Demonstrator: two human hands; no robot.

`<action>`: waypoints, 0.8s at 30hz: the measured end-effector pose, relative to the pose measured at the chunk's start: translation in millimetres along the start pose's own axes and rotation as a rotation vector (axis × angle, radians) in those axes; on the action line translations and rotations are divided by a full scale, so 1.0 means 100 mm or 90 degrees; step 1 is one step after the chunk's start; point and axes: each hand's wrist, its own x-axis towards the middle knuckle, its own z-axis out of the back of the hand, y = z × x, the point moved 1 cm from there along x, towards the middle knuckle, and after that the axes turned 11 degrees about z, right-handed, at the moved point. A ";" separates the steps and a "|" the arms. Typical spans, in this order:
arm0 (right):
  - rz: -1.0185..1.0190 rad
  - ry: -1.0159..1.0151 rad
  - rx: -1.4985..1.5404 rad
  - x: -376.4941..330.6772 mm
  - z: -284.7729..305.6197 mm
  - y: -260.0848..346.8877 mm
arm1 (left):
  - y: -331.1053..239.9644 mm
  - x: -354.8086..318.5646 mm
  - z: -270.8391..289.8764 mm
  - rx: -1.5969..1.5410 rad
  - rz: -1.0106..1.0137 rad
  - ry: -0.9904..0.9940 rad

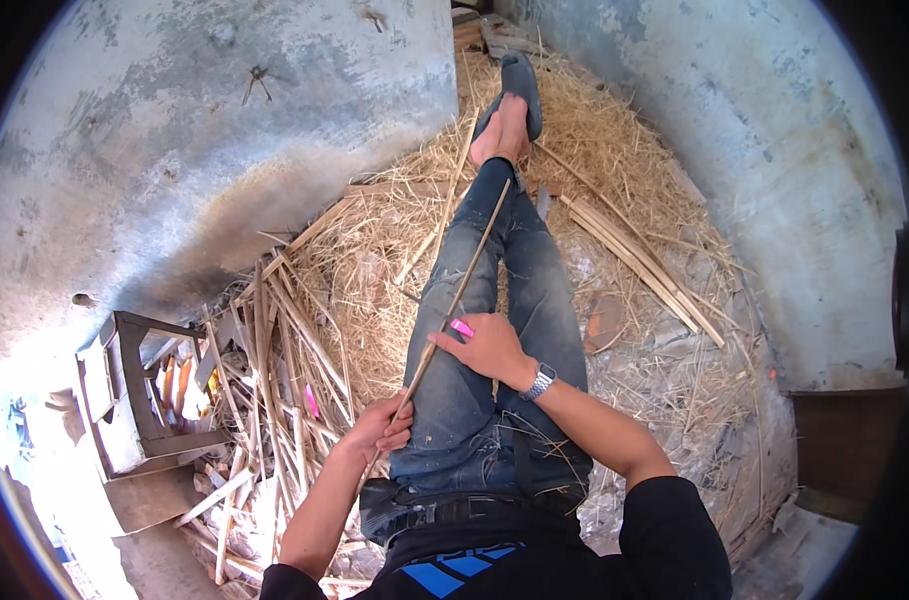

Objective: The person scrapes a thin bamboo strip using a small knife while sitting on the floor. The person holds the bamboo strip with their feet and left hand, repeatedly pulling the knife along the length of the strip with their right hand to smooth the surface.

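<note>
Thin bamboo strip (pixel 454 300) laid along thigh, lower end gripped by curled L hand (pixel 382 428) fingers. Pink-handled tool (pixel 461 327) pinched by R hand (pixel 489 347) fingertips, pressed on strip just ahead. Risk: blade slip toward jeans (pixel 534 290) or L fingers if strip is flexed.

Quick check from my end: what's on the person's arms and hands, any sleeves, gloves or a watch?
No gloves: both hands are bare. The left hand has a bare forearm; the right hand has a silver metal-link wristwatch. Black sleeves end around the elbows.
</note>
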 end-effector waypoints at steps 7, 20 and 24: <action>-0.044 -0.011 0.162 0.11 0.30 -0.28 | 0.05 0.01 0.01 0.028 -0.055 -0.052; -0.083 -0.120 -0.051 0.10 0.05 -0.45 | -0.04 0.04 0.02 0.034 0.002 -0.042; -0.067 -0.024 -0.053 -0.18 -0.12 -0.11 | -0.11 0.13 -0.01 0.029 -0.003 -0.045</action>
